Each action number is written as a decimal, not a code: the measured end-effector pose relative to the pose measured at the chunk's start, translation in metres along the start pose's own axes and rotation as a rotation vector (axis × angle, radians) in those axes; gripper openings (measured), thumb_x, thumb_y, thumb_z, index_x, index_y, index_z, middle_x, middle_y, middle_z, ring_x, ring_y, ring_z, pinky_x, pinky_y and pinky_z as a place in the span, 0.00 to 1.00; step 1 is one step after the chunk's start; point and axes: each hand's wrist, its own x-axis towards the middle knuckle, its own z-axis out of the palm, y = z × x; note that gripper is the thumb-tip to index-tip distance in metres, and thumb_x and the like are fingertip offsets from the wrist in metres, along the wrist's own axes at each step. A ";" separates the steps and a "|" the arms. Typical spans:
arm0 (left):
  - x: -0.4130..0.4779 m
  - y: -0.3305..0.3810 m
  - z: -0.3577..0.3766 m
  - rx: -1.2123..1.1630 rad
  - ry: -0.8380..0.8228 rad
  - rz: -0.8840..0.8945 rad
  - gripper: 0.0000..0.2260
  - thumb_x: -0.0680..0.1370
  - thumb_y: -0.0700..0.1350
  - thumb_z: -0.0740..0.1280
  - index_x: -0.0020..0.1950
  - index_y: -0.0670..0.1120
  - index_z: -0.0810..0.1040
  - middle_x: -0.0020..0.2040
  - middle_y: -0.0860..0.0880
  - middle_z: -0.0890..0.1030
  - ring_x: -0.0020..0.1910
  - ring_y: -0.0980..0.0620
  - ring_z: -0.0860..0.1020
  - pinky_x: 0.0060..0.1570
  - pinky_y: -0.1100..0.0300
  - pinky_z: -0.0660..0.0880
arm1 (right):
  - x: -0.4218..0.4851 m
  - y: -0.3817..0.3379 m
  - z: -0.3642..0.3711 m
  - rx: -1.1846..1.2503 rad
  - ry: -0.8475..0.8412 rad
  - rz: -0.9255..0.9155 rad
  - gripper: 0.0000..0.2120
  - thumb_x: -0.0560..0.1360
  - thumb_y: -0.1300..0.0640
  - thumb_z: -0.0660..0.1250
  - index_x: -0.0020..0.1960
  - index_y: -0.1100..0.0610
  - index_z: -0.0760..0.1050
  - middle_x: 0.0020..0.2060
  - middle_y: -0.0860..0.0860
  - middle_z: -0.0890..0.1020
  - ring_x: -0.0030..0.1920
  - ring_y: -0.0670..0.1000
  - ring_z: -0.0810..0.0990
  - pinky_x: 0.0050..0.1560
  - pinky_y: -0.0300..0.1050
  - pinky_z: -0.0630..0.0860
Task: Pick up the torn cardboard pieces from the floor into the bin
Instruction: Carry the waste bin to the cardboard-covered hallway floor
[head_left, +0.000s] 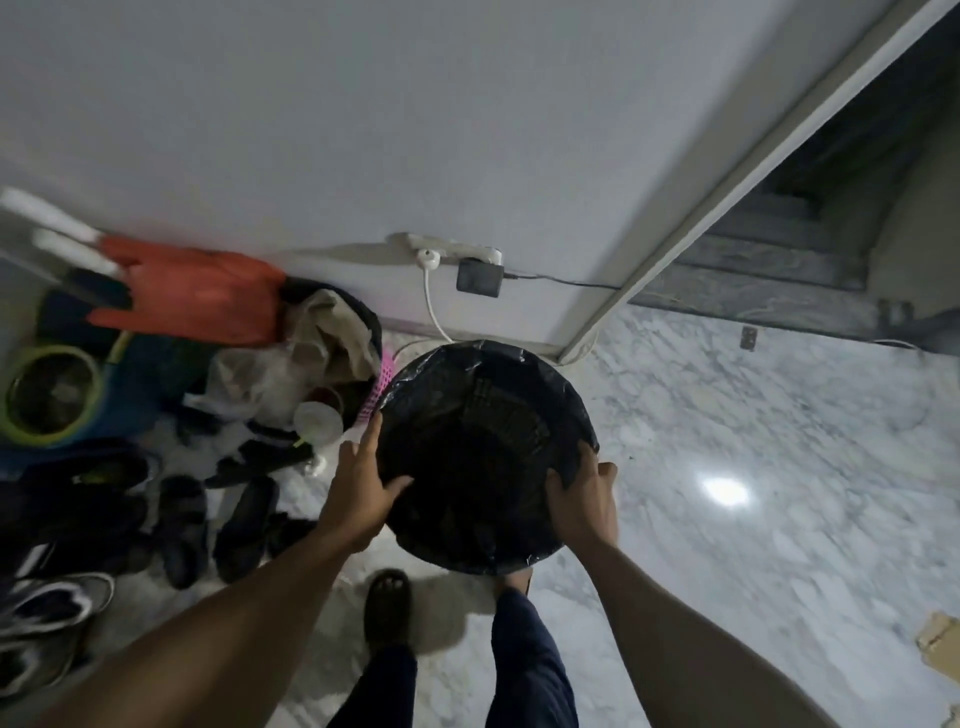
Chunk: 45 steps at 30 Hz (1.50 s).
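So, gripping the bin (566, 389) by the rim with left hand (358, 483) and right hand (584, 499), opposite sides. Probably to haul it nearer the cardboard (941, 644).

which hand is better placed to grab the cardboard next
Right, probably. Both hands grip the bin rim, but the cardboard pieces lie on the floor far to the right, nearer the right hand than the left hand.

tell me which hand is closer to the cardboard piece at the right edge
Right. The right hand grips the right rim of the bin, the side toward the cardboard piece on the floor; the left hand grips the left rim, farther away.
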 end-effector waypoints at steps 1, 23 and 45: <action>-0.022 0.005 -0.022 -0.018 0.005 0.009 0.41 0.74 0.46 0.74 0.80 0.52 0.53 0.66 0.39 0.67 0.65 0.40 0.70 0.62 0.53 0.69 | -0.030 -0.011 -0.010 0.010 0.039 0.007 0.27 0.79 0.49 0.63 0.75 0.48 0.60 0.61 0.56 0.67 0.47 0.62 0.80 0.42 0.50 0.74; -0.300 0.055 0.045 0.222 -0.332 0.496 0.32 0.76 0.43 0.71 0.77 0.51 0.62 0.67 0.42 0.72 0.66 0.44 0.72 0.64 0.54 0.70 | -0.399 0.220 -0.032 0.556 0.517 0.473 0.27 0.80 0.50 0.64 0.76 0.51 0.63 0.63 0.56 0.68 0.57 0.58 0.78 0.59 0.49 0.74; -0.606 0.280 0.431 0.515 -0.669 0.982 0.34 0.72 0.43 0.72 0.75 0.57 0.63 0.66 0.48 0.76 0.64 0.47 0.77 0.65 0.49 0.73 | -0.559 0.627 -0.180 1.045 0.941 0.934 0.26 0.79 0.53 0.66 0.75 0.52 0.67 0.68 0.55 0.68 0.63 0.58 0.76 0.62 0.53 0.74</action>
